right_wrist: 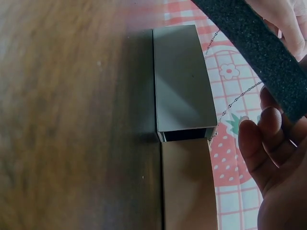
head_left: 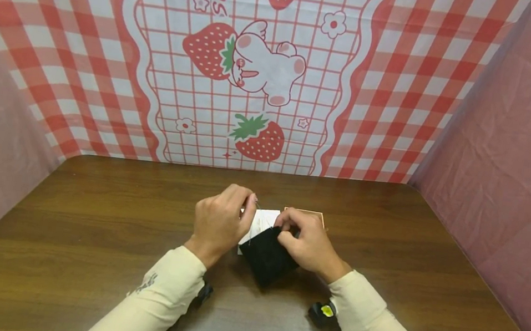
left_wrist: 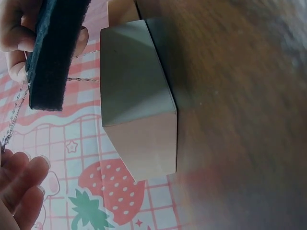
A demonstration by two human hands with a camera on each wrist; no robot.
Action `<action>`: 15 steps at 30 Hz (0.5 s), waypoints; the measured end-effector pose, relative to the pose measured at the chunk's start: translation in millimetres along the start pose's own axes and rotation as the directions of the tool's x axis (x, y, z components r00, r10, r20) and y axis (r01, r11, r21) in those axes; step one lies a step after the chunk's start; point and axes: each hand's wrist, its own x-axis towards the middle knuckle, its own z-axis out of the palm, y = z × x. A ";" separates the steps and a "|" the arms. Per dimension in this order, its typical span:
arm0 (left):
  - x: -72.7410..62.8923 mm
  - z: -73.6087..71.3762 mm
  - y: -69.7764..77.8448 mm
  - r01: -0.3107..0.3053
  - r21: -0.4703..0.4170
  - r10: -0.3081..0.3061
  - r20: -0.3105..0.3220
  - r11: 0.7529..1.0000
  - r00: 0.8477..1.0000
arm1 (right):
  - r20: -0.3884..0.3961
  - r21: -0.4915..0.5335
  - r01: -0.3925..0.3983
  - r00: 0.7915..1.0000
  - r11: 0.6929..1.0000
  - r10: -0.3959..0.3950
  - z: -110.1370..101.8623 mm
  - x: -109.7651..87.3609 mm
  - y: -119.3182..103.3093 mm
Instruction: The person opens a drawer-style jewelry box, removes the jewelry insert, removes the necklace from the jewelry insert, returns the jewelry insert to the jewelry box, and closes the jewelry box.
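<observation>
A black foam pad (head_left: 268, 258) is tilted above the table, and my right hand (head_left: 310, 244) pinches its upper right edge. My left hand (head_left: 223, 218), to the left and slightly higher, holds a thin silver chain (left_wrist: 14, 117) between thumb and fingers. From there the chain runs to the pad, and loose strands hang over the box in the right wrist view. Below and behind the pad lies a small white box (head_left: 266, 217), partly covered by it; one end of the box shows an opening in the right wrist view. How the chain fastens to the pad is hidden.
A brown open box part (head_left: 316, 215) lies beside the white box, behind my right hand. Everything rests on a brown wooden table (head_left: 110, 234). A strawberry-print cloth (head_left: 267, 76) hangs at the back edge, with pink cloth (head_left: 516, 137) at the sides.
</observation>
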 end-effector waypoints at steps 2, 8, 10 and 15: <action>-0.2 0.2 -0.2 0.002 0.003 -0.002 0.001 1.000 1.000 | 0.009 -0.002 -0.012 1.000 1.000 0.013 0.1 -0.5 1.0; -0.9 0.9 -1.0 0.003 0.013 -0.003 0.007 1.000 1.000 | 0.027 -0.012 -0.030 0.999 0.999 0.030 0.3 -1.5 2.3; -1.2 1.1 -1.5 0.003 0.018 -0.003 0.008 1.000 1.000 | 0.031 -0.009 -0.030 0.999 1.000 0.030 0.3 -1.7 2.5; -2.0 1.3 -2.4 0.006 0.029 -0.007 0.009 1.000 1.000 | 0.056 0.009 -0.027 0.998 1.000 0.027 0.2 -1.7 2.3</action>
